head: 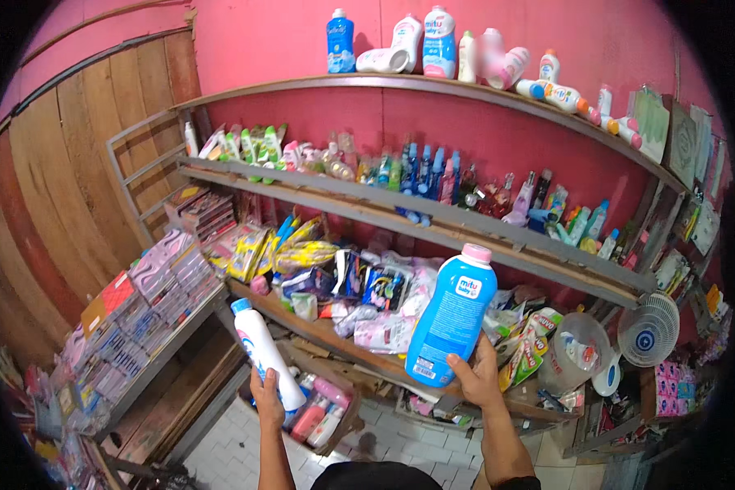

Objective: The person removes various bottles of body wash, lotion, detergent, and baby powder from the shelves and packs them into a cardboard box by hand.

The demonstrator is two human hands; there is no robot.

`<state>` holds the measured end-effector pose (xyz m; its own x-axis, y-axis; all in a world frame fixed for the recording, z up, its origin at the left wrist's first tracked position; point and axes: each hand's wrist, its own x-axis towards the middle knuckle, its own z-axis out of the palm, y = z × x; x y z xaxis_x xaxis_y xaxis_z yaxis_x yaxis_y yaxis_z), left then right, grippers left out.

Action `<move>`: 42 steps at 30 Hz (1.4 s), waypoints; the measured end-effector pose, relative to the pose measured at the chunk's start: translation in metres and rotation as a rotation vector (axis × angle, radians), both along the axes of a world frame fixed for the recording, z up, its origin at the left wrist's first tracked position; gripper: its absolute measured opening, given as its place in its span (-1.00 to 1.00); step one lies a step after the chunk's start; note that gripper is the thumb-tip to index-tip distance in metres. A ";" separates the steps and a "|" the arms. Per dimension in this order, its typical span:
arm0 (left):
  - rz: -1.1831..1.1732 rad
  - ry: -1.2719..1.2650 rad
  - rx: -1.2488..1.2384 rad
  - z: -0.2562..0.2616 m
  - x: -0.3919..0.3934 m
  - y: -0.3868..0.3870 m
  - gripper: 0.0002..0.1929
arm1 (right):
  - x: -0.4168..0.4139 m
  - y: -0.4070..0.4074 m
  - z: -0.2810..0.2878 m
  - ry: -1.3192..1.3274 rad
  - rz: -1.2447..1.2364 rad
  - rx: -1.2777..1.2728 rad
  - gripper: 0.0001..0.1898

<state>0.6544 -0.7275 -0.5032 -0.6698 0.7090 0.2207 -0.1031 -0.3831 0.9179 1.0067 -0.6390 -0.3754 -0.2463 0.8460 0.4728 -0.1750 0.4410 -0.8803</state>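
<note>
My left hand grips a white bottle with a blue cap, tilted and held above a cardboard box on the floor. Inside that box lie several bottles, among them a pink bottle. In my right hand is a large blue Mitu Baby bottle with a pink cap, its printed back turned to me. This bottle is held up nearly upright in front of the shelves. A similar blue bottle stands on the top shelf, beside upright and toppled bottles.
The middle shelf holds many small bottles. Below lie plastic packets and a translucent tub. A white fan stands at the right. Stacked boxed notebooks sit on a left-hand counter. The floor is tiled.
</note>
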 end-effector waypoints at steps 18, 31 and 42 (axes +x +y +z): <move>-0.115 0.263 -0.416 -0.120 -0.098 -0.060 -0.43 | -0.169 -0.045 -0.172 -0.128 -0.022 -0.296 -0.46; -0.532 0.760 -0.760 -0.216 -0.110 -0.005 -0.23 | -0.259 -0.091 -0.332 -0.710 -0.389 -0.717 -0.26; -0.832 0.975 -1.246 -0.310 -0.083 0.023 -0.08 | -0.305 -0.079 -0.388 -1.079 -0.338 -1.080 -0.12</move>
